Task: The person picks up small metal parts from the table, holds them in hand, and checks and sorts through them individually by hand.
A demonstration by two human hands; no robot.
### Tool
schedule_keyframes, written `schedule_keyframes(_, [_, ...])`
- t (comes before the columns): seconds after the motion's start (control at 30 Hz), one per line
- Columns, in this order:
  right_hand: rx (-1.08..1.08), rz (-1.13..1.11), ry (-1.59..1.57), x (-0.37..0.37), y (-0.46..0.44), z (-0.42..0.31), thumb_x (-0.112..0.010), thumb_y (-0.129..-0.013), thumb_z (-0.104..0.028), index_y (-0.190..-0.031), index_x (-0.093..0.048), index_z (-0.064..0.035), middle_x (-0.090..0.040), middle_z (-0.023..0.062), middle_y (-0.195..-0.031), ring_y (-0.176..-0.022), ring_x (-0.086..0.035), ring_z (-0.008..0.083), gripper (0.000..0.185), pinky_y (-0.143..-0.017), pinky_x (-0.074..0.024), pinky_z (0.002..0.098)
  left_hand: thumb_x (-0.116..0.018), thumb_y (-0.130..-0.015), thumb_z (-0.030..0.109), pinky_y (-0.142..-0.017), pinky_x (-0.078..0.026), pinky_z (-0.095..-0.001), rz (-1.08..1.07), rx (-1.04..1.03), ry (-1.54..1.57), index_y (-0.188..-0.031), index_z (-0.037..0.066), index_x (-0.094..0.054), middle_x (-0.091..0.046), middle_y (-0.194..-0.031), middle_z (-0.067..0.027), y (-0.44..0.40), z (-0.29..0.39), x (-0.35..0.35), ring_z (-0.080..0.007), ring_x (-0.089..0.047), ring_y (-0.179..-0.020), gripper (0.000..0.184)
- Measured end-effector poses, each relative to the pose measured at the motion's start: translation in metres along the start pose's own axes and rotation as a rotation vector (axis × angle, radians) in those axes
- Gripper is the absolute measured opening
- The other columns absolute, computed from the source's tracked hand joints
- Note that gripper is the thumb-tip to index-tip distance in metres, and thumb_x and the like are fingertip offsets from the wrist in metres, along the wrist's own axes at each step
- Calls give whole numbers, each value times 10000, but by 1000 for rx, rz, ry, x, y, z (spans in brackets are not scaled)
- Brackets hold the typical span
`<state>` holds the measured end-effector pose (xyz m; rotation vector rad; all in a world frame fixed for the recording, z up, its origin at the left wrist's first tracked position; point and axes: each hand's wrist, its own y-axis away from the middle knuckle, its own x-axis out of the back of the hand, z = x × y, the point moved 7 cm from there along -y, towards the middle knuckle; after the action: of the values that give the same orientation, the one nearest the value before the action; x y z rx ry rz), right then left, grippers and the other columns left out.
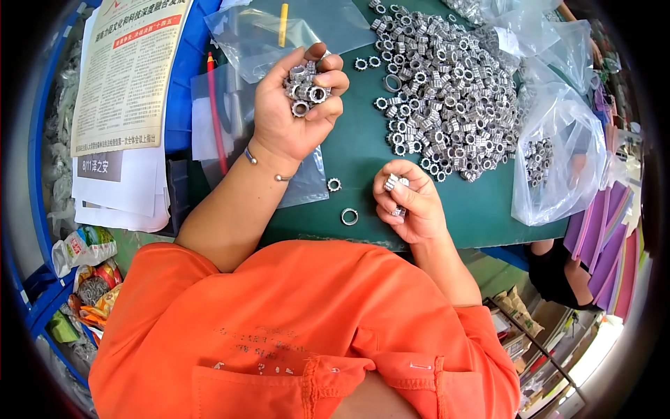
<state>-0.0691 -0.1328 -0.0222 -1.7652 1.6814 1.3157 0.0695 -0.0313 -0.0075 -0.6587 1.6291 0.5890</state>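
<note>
My left hand point(296, 105) is raised palm up over the table's left part, its fingers curled round several small toothed metal rings point(304, 89). Lower and to the right, my right hand point(412, 199) is closed with a few of the same rings point(394, 187) between thumb and fingers. A loose toothed ring point(334, 184) and a smoother, slightly larger ring point(350, 216) lie on the green tabletop between my hands. Beyond my right hand spreads a large heap of toothed rings point(453, 91).
A clear plastic bag point(558, 153) with rings in it stands at the right edge. Flat plastic bags point(244, 35), a red pencil point(216, 119) and a yellow stick point(283, 25) lie at the left. A newspaper point(125, 77) covers papers beside a blue bin point(183, 77). Another person's leg point(576, 276) shows at right.
</note>
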Motion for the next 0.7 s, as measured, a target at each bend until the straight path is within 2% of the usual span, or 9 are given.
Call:
schedule_keyframes(0.1, [21, 52, -42, 4, -1, 0, -576, -847, -43, -1039, -583, -34, -592, 145, -882, -592, -480, 105, 192, -411, -335, 174, -426, -913, 192, -413, -327, -235, 7, -1, 3, -1005, 4, -504, -454, -909, -84, 0, -1, 0, -142, -469, -747, 224])
schedule_keyframes(0.37, [-41, -46, -147, 3, -1, 1, -494, -870, -47, -1030, -565, 25, -602, 198, -936, -552, -502, 124, 190, -364, -328, 192, -465, -895, 199, -404, -328, -222, 43, 15, -3, -968, 43, -545, -485, -879, -63, 0, -2, 3, -134, -483, -736, 191])
schedule_keyframes(0.47, [31, -44, -20, -11, -4, -6, -500, -854, -42, -1012, -562, 29, -599, 202, -926, -551, -501, 125, 184, -368, -336, 191, -468, -895, 206, -402, -329, -226, 48, 9, -5, -967, 53, -540, -485, -880, -66, 0, -1, 4, -140, -489, -731, 184])
schedule_keyframes(0.5, [97, -87, 75, -12, -6, -8, -512, -832, -27, -993, -571, 27, -594, 201, -901, -554, -501, 130, 180, -368, -332, 188, -466, -896, 207, -401, -329, -225, 53, 5, -3, -965, 56, -532, -485, -881, -68, 0, -1, 3, -143, -493, -726, 179])
schedule_keyframes(0.53, [51, -40, 193, -8, -7, -7, -576, -807, -22, -951, -597, 22, -601, 145, -869, -607, -527, 133, 151, -421, -380, 215, -464, -897, 210, -400, -332, -224, 56, -5, -12, -967, 54, -525, -491, -884, -74, 0, -1, 3, -145, -496, -724, 182])
schedule_keyframes(0.6, [328, -37, 1117, -36, -13, -15, -641, -764, -12, -888, -619, 8, -579, 81, -813, -638, -536, 149, 128, -506, -425, 245, -462, -897, 214, -398, -336, -224, 53, -4, -11, -972, 51, -519, -498, -885, -80, 0, -2, 3, -148, -499, -722, 188])
schedule_keyframes(0.63, [338, -26, 1384, -51, -15, -13, -691, -718, -2, -856, -627, -5, -570, 42, -758, -668, -554, 143, 152, -585, -440, 262, -462, -897, 214, -398, -336, -224, 57, -6, -14, -972, 51, -519, -498, -885, -80, 1, -1, 4, -148, -499, -722, 188])
schedule_keyframes(0.67, [355, -33, 1606, -56, -17, -5, -698, -718, -25, -883, -626, -21, -570, 53, -765, -683, -557, 153, 179, -608, -437, 261, -461, -898, 214, -399, -339, -225, 57, -4, -16, -974, 50, -517, -500, -885, -82, 0, -2, 4, -149, -500, -722, 190])
schedule_keyframes(0.7, [378, -55, 1694, -58, -18, -1, -699, -717, -37, -890, -621, -31, -583, 70, -783, -676, -563, 174, 191, -611, -453, 278, -459, -898, 215, -399, -341, -225, 55, 1, -17, -976, 48, -515, -502, -885, -83, -1, -3, 4, -149, -501, -722, 193])
